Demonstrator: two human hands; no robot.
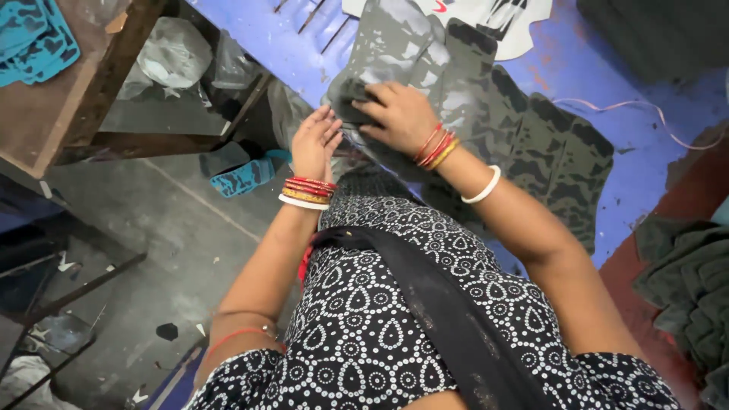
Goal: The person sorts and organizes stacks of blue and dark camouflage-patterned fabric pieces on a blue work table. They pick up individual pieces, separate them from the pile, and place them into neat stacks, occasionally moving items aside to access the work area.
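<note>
Fingers of the right hand [401, 115] curled down and pressed together on a dark grey-green camouflage cloth piece [357, 95], gripping its near edge at the corner of a blue table [645, 175]. Fingers of the left hand [314, 143] held straight and close together, palm turned toward the cloth, tips just touching its lower edge, clamped on nothing visible. Red, gold and white bangles [307, 191] stacked on the left wrist, a similar set [437, 146] on the right. Spread flat across the table beyond the right forearm, more cut camouflage pieces [547, 152], overlapping one another. Heaped at the far right edge, dark green fabric [687, 273]. Lying on the grey floor [182, 250] below the left hand, a teal patterned scrap [243, 176]; on the wooden bench [45, 114] at upper left, more teal pieces [34, 38]. Under that bench, clear plastic bags [175, 53], contents too unclear to tell. Filling the foreground, black-and-white printed clothing [364, 326].
</note>
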